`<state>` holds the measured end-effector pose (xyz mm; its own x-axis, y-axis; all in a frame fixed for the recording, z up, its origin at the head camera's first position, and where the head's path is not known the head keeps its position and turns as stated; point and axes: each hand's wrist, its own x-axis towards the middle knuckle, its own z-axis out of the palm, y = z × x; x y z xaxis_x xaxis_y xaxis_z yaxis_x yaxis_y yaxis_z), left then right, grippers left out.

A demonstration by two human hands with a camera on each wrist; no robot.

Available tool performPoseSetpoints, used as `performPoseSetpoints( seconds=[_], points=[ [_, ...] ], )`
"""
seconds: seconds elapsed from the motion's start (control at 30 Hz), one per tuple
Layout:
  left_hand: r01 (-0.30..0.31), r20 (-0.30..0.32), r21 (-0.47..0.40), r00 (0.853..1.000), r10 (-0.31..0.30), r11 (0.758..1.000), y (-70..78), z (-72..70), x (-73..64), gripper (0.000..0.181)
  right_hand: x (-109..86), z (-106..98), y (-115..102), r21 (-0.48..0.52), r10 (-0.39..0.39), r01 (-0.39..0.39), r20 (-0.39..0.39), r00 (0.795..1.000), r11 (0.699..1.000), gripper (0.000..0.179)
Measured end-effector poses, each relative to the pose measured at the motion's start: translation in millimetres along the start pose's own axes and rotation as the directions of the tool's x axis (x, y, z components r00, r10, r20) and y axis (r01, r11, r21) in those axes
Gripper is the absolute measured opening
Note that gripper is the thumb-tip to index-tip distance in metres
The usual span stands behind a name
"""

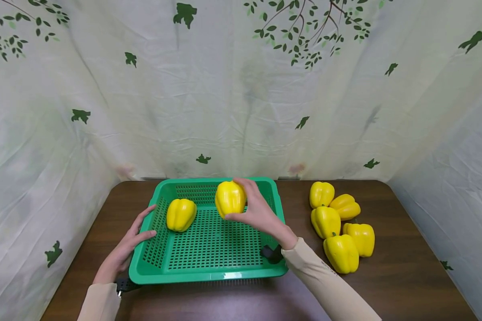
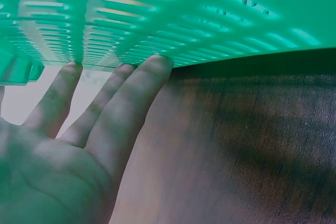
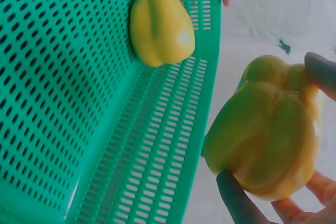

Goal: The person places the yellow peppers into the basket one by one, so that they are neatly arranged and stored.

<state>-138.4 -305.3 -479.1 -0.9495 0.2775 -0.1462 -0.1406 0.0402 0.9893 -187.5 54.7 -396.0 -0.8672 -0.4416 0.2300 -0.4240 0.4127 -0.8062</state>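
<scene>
A green perforated plastic basket (image 1: 209, 252) sits on the brown table. My right hand (image 1: 257, 211) holds a yellow bell pepper (image 1: 230, 199) over the basket's back right part, thumb on one side and fingers on the other. In the right wrist view, the fingertips press around this held pepper (image 3: 265, 135). Another yellow bell pepper (image 1: 181, 215) lies inside the basket by its left wall. My left hand (image 1: 124, 249) rests at the basket's left side, thumb and a finger reaching over the rim. The left wrist view shows outstretched fingers (image 2: 128, 106) touching the outer wall.
Several yellow bell peppers (image 1: 340, 254) lie in a cluster on the table (image 1: 401, 276) to the right of the basket. A pale curtain (image 1: 225, 98) with leaf prints hangs behind and on both sides. A black device (image 1: 271, 254) shows under my right wrist.
</scene>
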Motion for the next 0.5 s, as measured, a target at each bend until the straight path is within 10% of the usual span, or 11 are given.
performPoseSetpoints(
  seconds=[0.5],
  points=[
    [0.014,-0.011,0.001,1.0,-0.014,1.0,-0.2,-0.1,-0.3,0.067,9.7,24,-2,0.032,0.027,-0.028,0.026,0.999,0.999,0.085]
  ],
)
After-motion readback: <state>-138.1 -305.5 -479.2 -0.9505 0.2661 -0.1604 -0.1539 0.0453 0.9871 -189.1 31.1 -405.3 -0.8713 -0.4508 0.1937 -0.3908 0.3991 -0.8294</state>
